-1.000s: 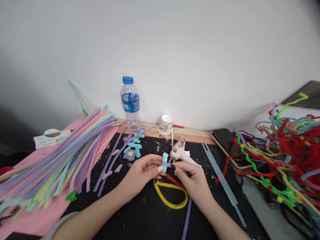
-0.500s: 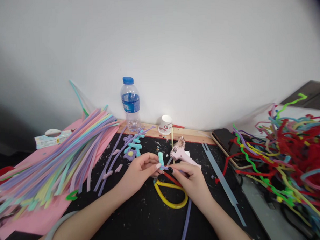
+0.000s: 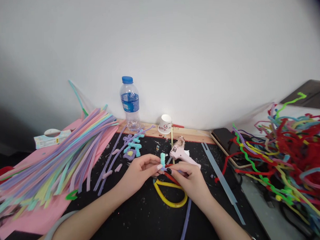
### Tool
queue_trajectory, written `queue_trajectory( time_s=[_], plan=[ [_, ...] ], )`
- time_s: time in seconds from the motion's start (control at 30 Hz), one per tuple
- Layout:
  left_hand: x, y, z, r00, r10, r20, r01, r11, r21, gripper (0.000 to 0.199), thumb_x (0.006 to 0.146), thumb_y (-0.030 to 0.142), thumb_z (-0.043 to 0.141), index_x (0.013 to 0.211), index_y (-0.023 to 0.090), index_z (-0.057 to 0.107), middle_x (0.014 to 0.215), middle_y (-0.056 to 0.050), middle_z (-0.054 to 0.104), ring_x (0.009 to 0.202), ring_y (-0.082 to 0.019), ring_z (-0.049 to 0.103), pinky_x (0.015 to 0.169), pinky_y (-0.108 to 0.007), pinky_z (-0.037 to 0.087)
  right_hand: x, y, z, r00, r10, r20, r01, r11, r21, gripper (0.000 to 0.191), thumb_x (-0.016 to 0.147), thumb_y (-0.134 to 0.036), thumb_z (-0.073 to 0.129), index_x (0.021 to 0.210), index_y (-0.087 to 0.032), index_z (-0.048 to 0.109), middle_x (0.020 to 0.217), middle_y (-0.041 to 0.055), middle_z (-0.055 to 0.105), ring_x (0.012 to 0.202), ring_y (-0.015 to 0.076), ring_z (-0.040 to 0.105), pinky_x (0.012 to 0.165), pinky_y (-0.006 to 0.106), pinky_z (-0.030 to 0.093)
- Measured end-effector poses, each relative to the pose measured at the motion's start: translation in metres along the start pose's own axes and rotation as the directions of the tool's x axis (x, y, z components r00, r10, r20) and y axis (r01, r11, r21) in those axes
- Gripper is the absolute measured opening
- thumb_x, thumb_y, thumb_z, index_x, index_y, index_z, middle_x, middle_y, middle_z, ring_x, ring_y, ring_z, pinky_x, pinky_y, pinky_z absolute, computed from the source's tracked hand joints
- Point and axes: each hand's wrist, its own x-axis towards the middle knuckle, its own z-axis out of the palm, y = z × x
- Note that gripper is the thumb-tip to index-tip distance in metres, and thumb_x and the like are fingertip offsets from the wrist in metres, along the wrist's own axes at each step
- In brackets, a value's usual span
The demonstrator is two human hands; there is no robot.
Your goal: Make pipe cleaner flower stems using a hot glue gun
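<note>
Between my two hands is a small pipe cleaner piece (image 3: 162,159), with a fluffy turquoise part standing up and a short purple part below it. My left hand (image 3: 144,167) pinches it between thumb and fingers from the left. From the right, my right hand (image 3: 189,176) pinches the purple end with thumb and forefinger. Below the hands lie scissors with yellow-lined handles (image 3: 171,203), their upper part hidden by my right hand. A purple pipe cleaner (image 3: 185,222) runs toward the front edge. Behind my right hand rests a pale pink glue gun (image 3: 180,153).
Pastel pipe cleaners (image 3: 72,151) spread over pink paper at left. Turquoise and purple twisted pieces (image 3: 133,147) lie near a water bottle (image 3: 130,103) and a paper cup (image 3: 165,124). Right are glue sticks (image 3: 221,179), a phone (image 3: 225,138) and a tangled pipe cleaner heap (image 3: 295,157).
The turquoise part has shifted slightly right and down, and my fingers have closed in a little nearer to each other. Everything on the table stays in place.
</note>
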Motion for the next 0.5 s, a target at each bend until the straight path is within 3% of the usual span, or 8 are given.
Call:
queue_trajectory(
  time_s=[0.37,0.5],
  plan=[
    [0.0014,-0.0037,-0.0007,1.0,-0.026,0.006,0.027,0.999,-0.037,0.021,0.067,0.02,0.074,0.084,0.012,0.062,0.079,-0.003,0.069,0.072,-0.013,0.063,0.068,-0.024,0.049,-0.0002,0.0003,0.0014,0.999,0.03,0.01,-0.031,0.999,0.043,0.017,0.08,-0.018,0.058,0.08,-0.018,0.075,0.074,0.0057,0.07,0.067,0.0174,0.061,0.058,0.025,0.046],
    [0.0005,-0.0011,-0.0015,0.998,-0.07,0.003,0.07,0.996,-0.055,0.021,0.067,0.02,0.075,0.083,0.013,0.063,0.076,-0.003,0.07,0.07,-0.013,0.064,0.067,-0.023,0.049,0.0008,-0.0002,0.0016,0.995,0.095,0.015,-0.096,0.992,0.086,0.015,0.077,-0.021,0.059,0.081,-0.017,0.073,0.075,0.005,0.07,0.062,0.0155,0.058,0.054,0.024,0.044]
  ],
)
